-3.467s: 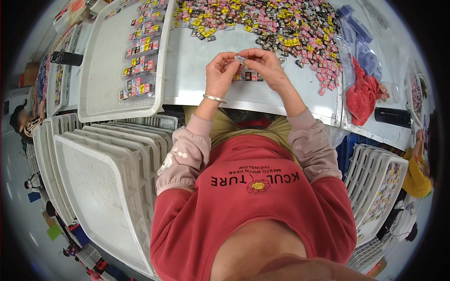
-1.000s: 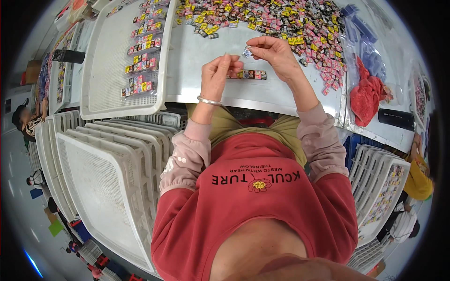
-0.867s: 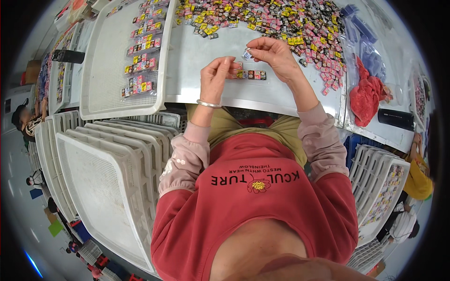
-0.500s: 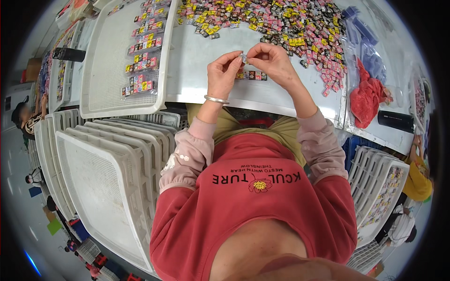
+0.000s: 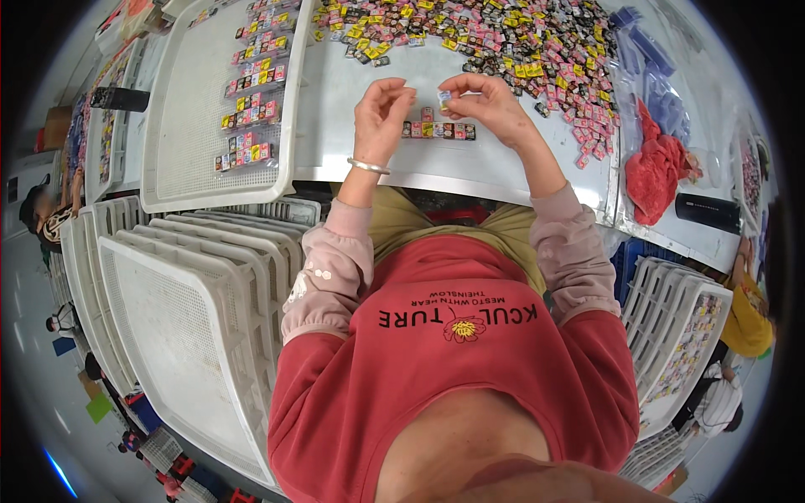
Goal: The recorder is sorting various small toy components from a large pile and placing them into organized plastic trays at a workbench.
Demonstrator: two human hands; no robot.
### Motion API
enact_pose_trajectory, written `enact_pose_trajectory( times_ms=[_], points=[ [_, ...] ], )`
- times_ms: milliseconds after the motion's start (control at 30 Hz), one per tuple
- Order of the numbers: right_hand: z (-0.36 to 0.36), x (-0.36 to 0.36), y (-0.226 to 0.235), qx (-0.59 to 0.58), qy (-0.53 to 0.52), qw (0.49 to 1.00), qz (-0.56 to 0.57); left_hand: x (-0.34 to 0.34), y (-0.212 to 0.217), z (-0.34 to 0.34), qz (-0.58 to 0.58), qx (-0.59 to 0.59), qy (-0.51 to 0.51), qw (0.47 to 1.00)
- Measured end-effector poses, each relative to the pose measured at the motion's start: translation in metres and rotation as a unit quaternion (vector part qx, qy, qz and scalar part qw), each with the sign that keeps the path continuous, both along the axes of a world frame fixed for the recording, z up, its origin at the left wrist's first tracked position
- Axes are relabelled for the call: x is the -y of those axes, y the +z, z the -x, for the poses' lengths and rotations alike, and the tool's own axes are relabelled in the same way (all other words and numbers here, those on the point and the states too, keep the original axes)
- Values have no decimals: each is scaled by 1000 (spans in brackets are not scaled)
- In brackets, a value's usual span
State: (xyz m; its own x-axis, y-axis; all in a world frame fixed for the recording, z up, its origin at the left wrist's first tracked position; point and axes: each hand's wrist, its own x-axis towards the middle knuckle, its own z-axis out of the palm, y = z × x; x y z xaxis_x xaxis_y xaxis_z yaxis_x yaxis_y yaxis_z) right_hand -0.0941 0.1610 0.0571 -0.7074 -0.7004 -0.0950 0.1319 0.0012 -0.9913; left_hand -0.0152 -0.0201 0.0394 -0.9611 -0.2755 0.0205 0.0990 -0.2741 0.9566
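Around the work, a heap of small blocks (image 5: 545,63) crowds the counter's (image 5: 348,109) far side, with a red cloth (image 5: 650,180) and black cylinder (image 5: 707,212) at right. The left-hand white tray (image 5: 189,101) holds block-filled clear packs (image 5: 245,152). The right hand's (image 5: 495,109) grip pinches one little block (image 5: 444,98) near a short row (image 5: 440,131); whether the left hand's (image 5: 381,121) grip holds anything, I cannot tell.

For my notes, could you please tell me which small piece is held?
The pale piece pinched by the right hand; the row of pieces and the heap lie unheld.
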Motion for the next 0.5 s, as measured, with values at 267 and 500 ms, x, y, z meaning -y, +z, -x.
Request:
enact_pose_trajectory(
  times_ms=[267, 500],
  points=[
    [11, 2, -41, -172, -43, 969, -171, -8, -34, -24, 569, -170, -37, 804],
    [-6, 12, -50, -463, -77, 847, -249, -10, -45, -25, 574, -164, -35, 802]
  ],
)
